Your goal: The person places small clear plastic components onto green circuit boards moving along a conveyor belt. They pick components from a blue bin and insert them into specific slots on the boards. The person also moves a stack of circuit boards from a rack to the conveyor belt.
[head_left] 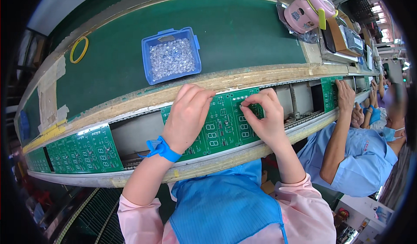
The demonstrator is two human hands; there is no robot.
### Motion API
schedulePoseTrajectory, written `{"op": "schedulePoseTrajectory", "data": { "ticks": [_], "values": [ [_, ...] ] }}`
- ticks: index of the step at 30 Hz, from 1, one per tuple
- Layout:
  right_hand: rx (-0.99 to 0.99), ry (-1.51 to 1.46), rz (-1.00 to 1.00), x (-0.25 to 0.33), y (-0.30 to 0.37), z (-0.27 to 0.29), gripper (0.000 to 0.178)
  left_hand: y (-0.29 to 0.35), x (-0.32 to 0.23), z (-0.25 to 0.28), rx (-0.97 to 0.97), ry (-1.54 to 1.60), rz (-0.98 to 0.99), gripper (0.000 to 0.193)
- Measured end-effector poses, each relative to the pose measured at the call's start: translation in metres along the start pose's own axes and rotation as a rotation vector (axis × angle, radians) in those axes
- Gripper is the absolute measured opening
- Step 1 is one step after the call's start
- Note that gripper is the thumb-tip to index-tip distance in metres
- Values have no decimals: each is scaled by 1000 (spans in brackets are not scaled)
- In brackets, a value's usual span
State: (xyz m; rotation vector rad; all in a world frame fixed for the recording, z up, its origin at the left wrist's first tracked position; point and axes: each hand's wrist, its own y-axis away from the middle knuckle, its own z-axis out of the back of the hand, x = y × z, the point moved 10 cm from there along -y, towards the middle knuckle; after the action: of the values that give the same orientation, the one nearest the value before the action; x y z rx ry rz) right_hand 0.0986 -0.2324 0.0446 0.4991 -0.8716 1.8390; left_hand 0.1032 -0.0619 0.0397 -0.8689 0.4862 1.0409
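Observation:
A green circuit board [219,124] with white printed digit outlines lies on the conveyor track in front of me. My left hand [186,118], with a blue wrist strap [161,150], is over its left end, fingers curled together; their tips and anything in them are hidden. Over the right part of the board, my right hand [268,118] pinches thumb and forefinger together around something too small to name. Beyond the track, a blue plastic tray [196,66] holds many small clear parts [171,58].
Another board [84,150] lies left on the track, and one more [329,94] lies right, under a co-worker's hand [345,95]. A wooden ledge [243,76] separates track from green tabletop. A yellow ring [79,49] and a pink jug [306,13] stand farther back.

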Motion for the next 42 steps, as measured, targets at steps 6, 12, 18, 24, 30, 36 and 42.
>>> {"op": "schedulePoseTrajectory", "data": {
  "ticks": [6,12,18,24,30,36,42],
  "values": [
    [17,48,32,2,-4,-7,19,1,3,5,-27,37,23,10],
    [31,52,12,0,-3,-10,18,0,3,4,-7,23,6,11],
    [47,71,27,-3,-1,-13,17,0,4,8,-31,33,15,11],
    [79,91,137,5,-3,-15,19,-2,2,10,-35,49,11,13],
    [123,120,169,9,-5,-17,20,0,5,9,-7,60,31,18],
    [172,233,227,27,-12,-20,20,-1,3,13,-54,75,43,18],
    [279,331,256,35,-18,-30,17,0,9,13,-34,160,115,12]
  ]
}}
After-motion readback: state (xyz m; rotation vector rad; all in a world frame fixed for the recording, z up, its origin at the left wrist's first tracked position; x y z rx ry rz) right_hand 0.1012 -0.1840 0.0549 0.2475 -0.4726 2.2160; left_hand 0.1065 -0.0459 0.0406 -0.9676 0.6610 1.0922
